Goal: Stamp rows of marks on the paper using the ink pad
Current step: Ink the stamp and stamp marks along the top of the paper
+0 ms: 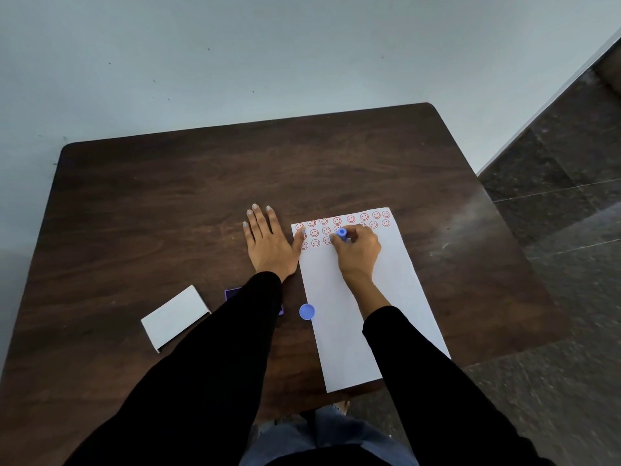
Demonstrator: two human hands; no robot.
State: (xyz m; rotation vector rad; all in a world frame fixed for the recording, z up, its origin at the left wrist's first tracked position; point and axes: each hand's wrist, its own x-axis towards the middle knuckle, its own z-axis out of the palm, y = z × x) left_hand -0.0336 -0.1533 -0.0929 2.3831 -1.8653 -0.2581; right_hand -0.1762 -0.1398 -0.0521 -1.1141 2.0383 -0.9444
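A white sheet of paper (363,317) lies lengthwise on the dark wooden table (168,203). Red smiley marks (351,218) fill two rows at its far end, and a third row is partly filled from the left. My right hand (358,250) is shut on a small blue stamp (341,234), held upright with its base on the paper in the third row. My left hand (268,243) lies flat with fingers spread, its thumb resting on the paper's left edge. A purple ink pad (232,292) is mostly hidden under my left sleeve.
A round blue cap (307,311) lies at the paper's left edge. A white box (174,317) sits on the near left of the table. A pale wall runs behind the table. Dark stone floor lies to the right.
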